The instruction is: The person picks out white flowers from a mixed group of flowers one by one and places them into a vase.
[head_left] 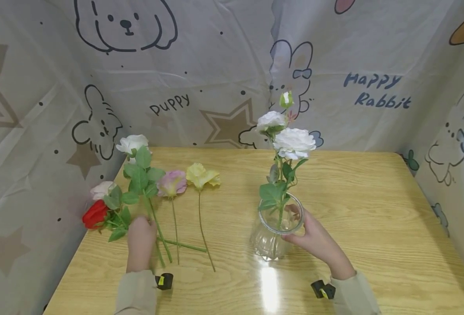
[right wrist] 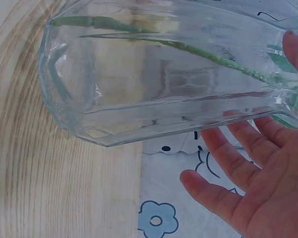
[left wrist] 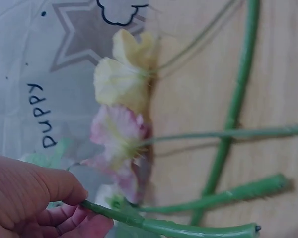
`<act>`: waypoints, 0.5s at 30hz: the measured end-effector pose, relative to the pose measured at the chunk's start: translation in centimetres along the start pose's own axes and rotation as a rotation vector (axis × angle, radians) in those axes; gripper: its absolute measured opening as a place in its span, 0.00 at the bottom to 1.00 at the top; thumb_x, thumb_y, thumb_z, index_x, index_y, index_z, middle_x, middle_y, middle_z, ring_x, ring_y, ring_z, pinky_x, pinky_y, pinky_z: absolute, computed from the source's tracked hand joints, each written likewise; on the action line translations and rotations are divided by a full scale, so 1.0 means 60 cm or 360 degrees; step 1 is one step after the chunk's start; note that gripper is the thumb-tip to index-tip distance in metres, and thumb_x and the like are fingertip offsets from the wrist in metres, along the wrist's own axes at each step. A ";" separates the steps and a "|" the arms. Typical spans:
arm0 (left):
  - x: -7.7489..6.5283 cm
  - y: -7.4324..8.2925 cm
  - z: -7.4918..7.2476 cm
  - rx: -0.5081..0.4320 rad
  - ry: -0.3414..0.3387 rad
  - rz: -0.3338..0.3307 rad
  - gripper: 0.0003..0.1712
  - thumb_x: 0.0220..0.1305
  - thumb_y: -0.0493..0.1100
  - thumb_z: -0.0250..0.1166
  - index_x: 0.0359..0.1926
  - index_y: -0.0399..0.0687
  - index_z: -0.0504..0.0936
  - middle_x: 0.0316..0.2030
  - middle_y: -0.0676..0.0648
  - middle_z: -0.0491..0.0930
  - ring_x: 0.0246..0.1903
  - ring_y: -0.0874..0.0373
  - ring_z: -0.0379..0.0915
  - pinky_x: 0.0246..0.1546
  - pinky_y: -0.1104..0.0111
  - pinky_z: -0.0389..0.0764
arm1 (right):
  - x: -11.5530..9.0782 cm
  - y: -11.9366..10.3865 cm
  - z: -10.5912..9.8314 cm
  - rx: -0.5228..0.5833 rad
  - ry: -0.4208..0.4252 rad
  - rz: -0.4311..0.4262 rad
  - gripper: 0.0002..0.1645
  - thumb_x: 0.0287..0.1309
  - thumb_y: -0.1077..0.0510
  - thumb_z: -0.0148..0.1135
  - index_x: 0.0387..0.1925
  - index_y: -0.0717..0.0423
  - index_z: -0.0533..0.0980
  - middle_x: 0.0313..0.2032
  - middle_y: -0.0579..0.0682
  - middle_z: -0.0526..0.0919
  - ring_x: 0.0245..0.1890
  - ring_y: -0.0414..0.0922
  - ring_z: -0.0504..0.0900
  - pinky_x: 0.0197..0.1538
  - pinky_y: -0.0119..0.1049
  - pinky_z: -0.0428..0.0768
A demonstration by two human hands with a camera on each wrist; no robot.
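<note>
My left hand [head_left: 141, 238] pinches a green flower stem [left wrist: 188, 228] between thumb and fingers, near the left side of the table. Which bloom that stem carries is hidden by the hand and leaves. Close by lie a red rose [head_left: 95, 214], a pale pink rose [head_left: 102, 190] and a white rose [head_left: 132, 143] with green leaves [head_left: 139, 178]. With thumb and fingers on either side of its neck, my right hand [head_left: 314, 234] holds a clear glass vase [head_left: 269, 240]. White flowers [head_left: 294, 142] stand in the vase, and their stems [right wrist: 203, 53] show through the glass.
A pink-purple flower [head_left: 172, 183] and a yellow flower [head_left: 200, 176] lie between the left hand and the vase, stems toward the front. Printed cloth [head_left: 216, 57] surrounds the wooden table [head_left: 373, 210] at the back and sides.
</note>
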State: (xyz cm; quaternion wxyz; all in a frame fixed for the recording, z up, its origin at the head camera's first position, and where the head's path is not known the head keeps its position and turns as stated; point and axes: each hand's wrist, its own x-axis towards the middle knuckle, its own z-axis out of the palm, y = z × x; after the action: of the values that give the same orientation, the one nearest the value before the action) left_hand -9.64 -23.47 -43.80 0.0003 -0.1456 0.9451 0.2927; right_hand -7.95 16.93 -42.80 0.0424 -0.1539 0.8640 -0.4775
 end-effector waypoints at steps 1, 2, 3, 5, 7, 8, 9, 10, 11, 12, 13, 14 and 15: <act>0.000 0.005 -0.002 -0.0007 0.0012 0.0006 0.16 0.61 0.32 0.48 0.16 0.42 0.60 0.11 0.50 0.56 0.11 0.59 0.52 0.12 0.68 0.58 | 0.000 0.000 0.000 0.0001 0.0002 0.0002 0.41 0.42 0.60 0.68 0.58 0.61 0.61 0.56 0.63 0.66 0.54 0.62 0.65 0.50 0.61 0.65; 0.001 0.009 -0.004 -0.0007 0.0030 0.0018 0.14 0.61 0.33 0.48 0.18 0.38 0.63 0.12 0.48 0.59 0.11 0.58 0.55 0.13 0.68 0.60 | 0.000 0.000 0.000 0.0004 0.0004 0.0000 0.41 0.42 0.60 0.68 0.58 0.61 0.61 0.56 0.63 0.66 0.54 0.62 0.66 0.51 0.61 0.65; 0.000 0.014 -0.005 -0.0002 0.0046 0.0026 0.11 0.60 0.33 0.49 0.21 0.35 0.66 0.13 0.46 0.62 0.12 0.57 0.57 0.13 0.66 0.63 | 0.000 0.000 0.000 0.0010 0.0007 0.0000 0.41 0.42 0.60 0.68 0.58 0.61 0.61 0.56 0.62 0.66 0.54 0.62 0.66 0.51 0.61 0.65; 0.000 0.021 -0.009 0.0007 0.0086 0.0051 0.09 0.59 0.34 0.50 0.30 0.28 0.70 0.19 0.40 0.69 0.16 0.53 0.64 0.17 0.62 0.69 | 0.000 0.000 0.001 0.0019 0.0006 -0.0006 0.41 0.42 0.60 0.68 0.58 0.61 0.61 0.56 0.62 0.66 0.55 0.61 0.65 0.51 0.61 0.65; -0.001 0.029 -0.012 0.0019 0.0126 0.0064 0.11 0.59 0.34 0.49 0.35 0.25 0.71 0.24 0.36 0.72 0.20 0.49 0.68 0.21 0.58 0.72 | -0.001 0.000 0.001 0.0026 0.0006 -0.0011 0.41 0.42 0.60 0.68 0.59 0.61 0.61 0.56 0.62 0.66 0.55 0.61 0.65 0.51 0.61 0.65; -0.001 0.033 -0.013 0.0020 0.0148 0.0079 0.13 0.58 0.34 0.49 0.38 0.25 0.70 0.28 0.34 0.74 0.22 0.48 0.70 0.23 0.57 0.73 | -0.001 0.001 0.001 0.0027 0.0006 -0.0011 0.41 0.42 0.60 0.68 0.59 0.61 0.61 0.57 0.62 0.66 0.55 0.61 0.65 0.51 0.61 0.64; -0.001 0.038 -0.014 0.0024 0.0166 0.0090 0.12 0.58 0.34 0.49 0.38 0.25 0.70 0.29 0.34 0.74 0.22 0.47 0.70 0.23 0.56 0.73 | -0.001 0.000 0.001 0.0029 0.0006 -0.0010 0.41 0.42 0.60 0.68 0.59 0.61 0.61 0.57 0.62 0.66 0.55 0.61 0.65 0.51 0.61 0.64; -0.001 0.043 -0.016 0.0028 0.0182 0.0100 0.11 0.58 0.34 0.48 0.37 0.27 0.70 0.28 0.35 0.73 0.22 0.47 0.70 0.22 0.56 0.72 | -0.001 0.001 0.001 0.0028 0.0006 -0.0006 0.41 0.42 0.60 0.68 0.59 0.61 0.61 0.57 0.62 0.66 0.55 0.61 0.64 0.51 0.61 0.64; -0.001 0.049 -0.017 0.0032 0.0206 0.0121 0.09 0.58 0.34 0.49 0.36 0.29 0.70 0.28 0.36 0.73 0.22 0.47 0.69 0.21 0.56 0.71 | -0.001 0.001 0.002 0.0027 0.0008 -0.0004 0.41 0.42 0.60 0.68 0.59 0.61 0.61 0.57 0.62 0.66 0.55 0.61 0.64 0.51 0.61 0.64; -0.001 0.054 -0.018 0.0027 0.0235 0.0150 0.08 0.58 0.34 0.50 0.35 0.30 0.70 0.27 0.36 0.73 0.22 0.47 0.69 0.21 0.56 0.71 | -0.001 0.001 0.002 0.0025 0.0008 0.0000 0.41 0.42 0.60 0.68 0.59 0.61 0.61 0.57 0.62 0.66 0.55 0.61 0.64 0.51 0.61 0.64; -0.001 0.060 -0.018 0.0027 0.0268 0.0189 0.07 0.57 0.33 0.50 0.34 0.30 0.70 0.27 0.36 0.73 0.22 0.47 0.70 0.21 0.56 0.71 | -0.001 0.001 0.002 0.0026 0.0008 0.0002 0.41 0.42 0.60 0.68 0.59 0.61 0.61 0.57 0.62 0.66 0.56 0.61 0.64 0.51 0.62 0.64; -0.002 0.066 -0.019 0.0022 0.0298 0.0216 0.06 0.57 0.33 0.50 0.34 0.30 0.70 0.27 0.36 0.74 0.22 0.46 0.70 0.22 0.55 0.71 | -0.001 0.001 0.002 0.0025 0.0008 -0.0004 0.41 0.42 0.60 0.68 0.59 0.61 0.61 0.57 0.62 0.66 0.56 0.62 0.64 0.51 0.62 0.64; -0.003 0.071 -0.019 0.0025 0.0318 0.0243 0.06 0.57 0.32 0.50 0.33 0.30 0.70 0.27 0.36 0.74 0.23 0.45 0.71 0.23 0.55 0.71 | 0.000 0.001 0.002 0.0028 0.0008 -0.0004 0.41 0.42 0.60 0.68 0.59 0.61 0.61 0.57 0.62 0.65 0.56 0.62 0.64 0.51 0.62 0.64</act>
State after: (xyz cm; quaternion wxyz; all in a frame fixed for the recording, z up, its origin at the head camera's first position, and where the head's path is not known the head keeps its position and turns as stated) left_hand -10.57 -20.70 -40.46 -0.1150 -0.1017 0.9510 0.2685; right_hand -7.91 16.87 -42.92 0.0410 -0.1534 0.8597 -0.4855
